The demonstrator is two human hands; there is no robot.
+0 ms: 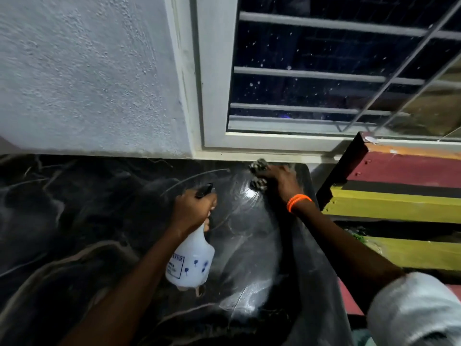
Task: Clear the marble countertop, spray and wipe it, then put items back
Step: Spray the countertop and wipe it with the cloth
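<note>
The black marble countertop [74, 221] with pale veins fills the lower left and middle. My left hand [192, 211] grips a white spray bottle [192, 260] by its black trigger head, held above the middle of the counter. My right hand [277, 181], with an orange band on the wrist, presses a dark patterned cloth [259, 168] onto the counter's far right corner, just below the window frame. Wet streaks shine on the marble between my two hands.
A textured white wall [87, 78] rises behind the counter. A white-framed window [324, 71] with grey bars is at the upper right. A wooden structure with red, yellow and black boards [399, 186] stands right of the counter's edge.
</note>
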